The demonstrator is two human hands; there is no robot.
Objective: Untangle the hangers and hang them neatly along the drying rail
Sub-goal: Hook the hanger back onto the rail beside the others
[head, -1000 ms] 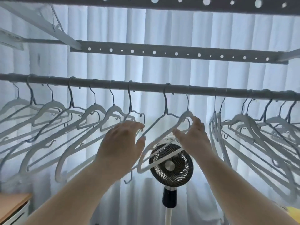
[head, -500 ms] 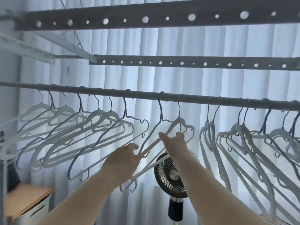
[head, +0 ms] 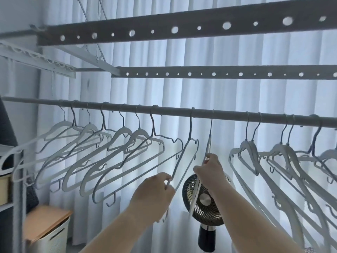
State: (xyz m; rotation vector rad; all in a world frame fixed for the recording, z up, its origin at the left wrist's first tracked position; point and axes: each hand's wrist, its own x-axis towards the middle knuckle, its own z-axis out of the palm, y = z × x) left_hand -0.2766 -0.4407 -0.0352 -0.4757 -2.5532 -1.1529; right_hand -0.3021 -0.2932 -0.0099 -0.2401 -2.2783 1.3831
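Plastic, likely light, stiff and snag-prone: the left hand (head: 155, 195) pinches the grey hanger (head: 179, 159) by its arm, the right hand (head: 212, 173) grips the white hanger (head: 208, 145) likewise, midway along the drying rail (head: 228, 115).

A white pleated curtain (head: 237, 95) covers the background. A black-grilled fan (head: 209, 211) stands on a pole, low at centre. A white basket (head: 54, 238) with a wooden lid (head: 43, 220) sits at lower left.

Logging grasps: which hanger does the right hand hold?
The white plastic hanger turned edge-on before the round black fan, pinched by the right hand; every other hanger shows its outline.
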